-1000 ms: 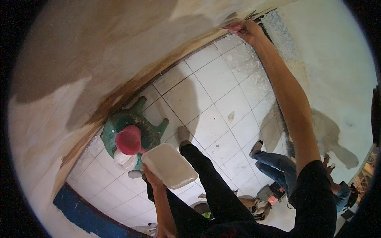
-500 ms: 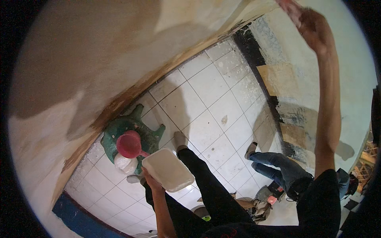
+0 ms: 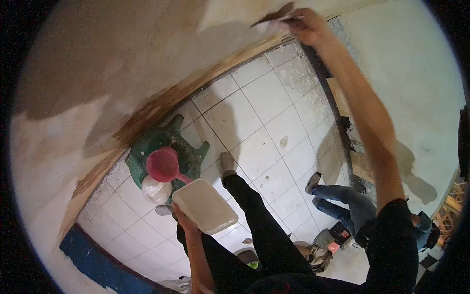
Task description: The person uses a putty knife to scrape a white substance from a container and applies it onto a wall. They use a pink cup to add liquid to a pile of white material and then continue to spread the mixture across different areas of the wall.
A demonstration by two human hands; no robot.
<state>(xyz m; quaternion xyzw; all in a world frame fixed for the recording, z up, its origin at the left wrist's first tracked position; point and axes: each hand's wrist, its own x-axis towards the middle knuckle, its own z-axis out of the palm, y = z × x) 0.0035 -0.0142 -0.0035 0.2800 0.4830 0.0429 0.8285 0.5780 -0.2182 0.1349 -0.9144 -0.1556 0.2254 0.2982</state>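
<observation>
My left hand grips a white rectangular plastic container holding pale, smooth material. My right hand is raised to the upper right, closed on a flat, thin tool with pinkish-white showing at my fingers, beside the plastered wall; whether the tool touches the wall I cannot tell. Below left, a green plastic stool stands near the wall with a pink dipper and a white plastic bundle on it.
A co-worker in jeans is at the right, beside the pale wall. Bags and other items lie at lower right on the tiled floor. A blue band runs along the lower-left wall. My legs are below me.
My right hand went up and right half a second ago, then back left and down to the wall by the corner. My left hand with the container has barely moved.
</observation>
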